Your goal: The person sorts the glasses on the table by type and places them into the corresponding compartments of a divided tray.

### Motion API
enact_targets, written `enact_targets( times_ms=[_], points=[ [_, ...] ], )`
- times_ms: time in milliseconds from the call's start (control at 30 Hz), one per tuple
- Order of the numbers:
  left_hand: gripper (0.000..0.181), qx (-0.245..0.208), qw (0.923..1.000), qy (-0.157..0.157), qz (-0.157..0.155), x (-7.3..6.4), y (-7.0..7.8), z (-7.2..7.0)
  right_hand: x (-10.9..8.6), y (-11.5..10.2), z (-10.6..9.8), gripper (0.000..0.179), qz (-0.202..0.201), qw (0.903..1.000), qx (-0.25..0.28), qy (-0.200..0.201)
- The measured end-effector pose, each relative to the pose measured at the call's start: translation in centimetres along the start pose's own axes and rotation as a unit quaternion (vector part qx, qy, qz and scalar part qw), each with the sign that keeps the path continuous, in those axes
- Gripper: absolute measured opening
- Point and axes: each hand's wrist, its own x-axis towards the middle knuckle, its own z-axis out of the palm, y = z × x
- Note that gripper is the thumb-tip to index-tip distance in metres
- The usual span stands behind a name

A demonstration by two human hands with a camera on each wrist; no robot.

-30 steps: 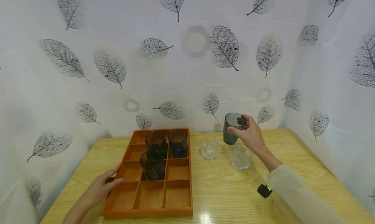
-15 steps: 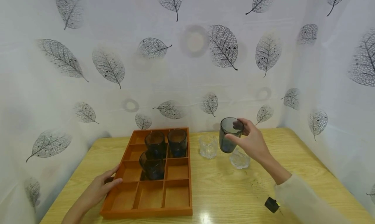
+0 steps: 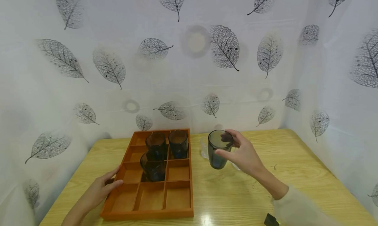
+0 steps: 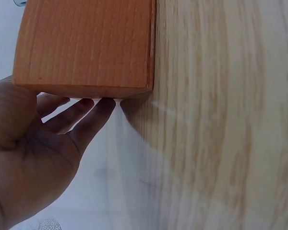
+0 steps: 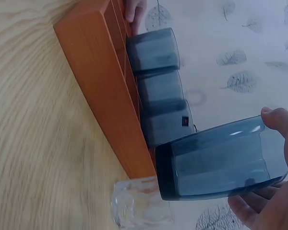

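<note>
My right hand [image 3: 243, 153] grips a smoky grey-blue glass tumbler [image 3: 218, 155] near its rim, thumb on one side and fingers on the other. The tumbler is upright above the table, just right of an orange-brown wooden compartment tray [image 3: 147, 215]. My left hand [image 3: 97, 190] holds the tray's left side, thumb over the rim. In the left wrist view, fingers [image 4: 93, 117] lie along the outer wall. Inside the tray, one dark tumbler [image 3: 156, 145] and another tumbler [image 3: 178, 144] stand toward the back. A third tumbler [image 3: 153, 168] sits in the middle column, nearer me.
Behind the held tumbler stands a clear glass [image 3: 204, 150], largely covered by it. Part of a second clear glass [image 3: 235, 166] shows below my right hand. A small black object [image 3: 270, 220] lies near my right sleeve. A leaf-patterned curtain [image 3: 189, 71] hangs behind the table.
My right hand has carried the tumbler left and toward me, from over the right clear glass to in front of the left one. The left hand and the tray have stayed put.
</note>
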Motion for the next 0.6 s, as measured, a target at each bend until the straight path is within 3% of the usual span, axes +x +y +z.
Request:
enact_targets(
  times_ms=[200, 600],
  points=[
    [0.071, 0.001, 1.0000, 0.000, -0.003, 0.0, 0.0, 0.0, 0.3, -1.0, 2.5, 0.078, -0.023, 0.9995, 0.017, -0.012],
    [0.070, 0.016, 0.9998, 0.000, 0.011, 0.0, 0.0, 0.0, 1.2, -3.0, 7.5, 0.081, 0.005, 0.9984, 0.049, -0.029]
  ],
)
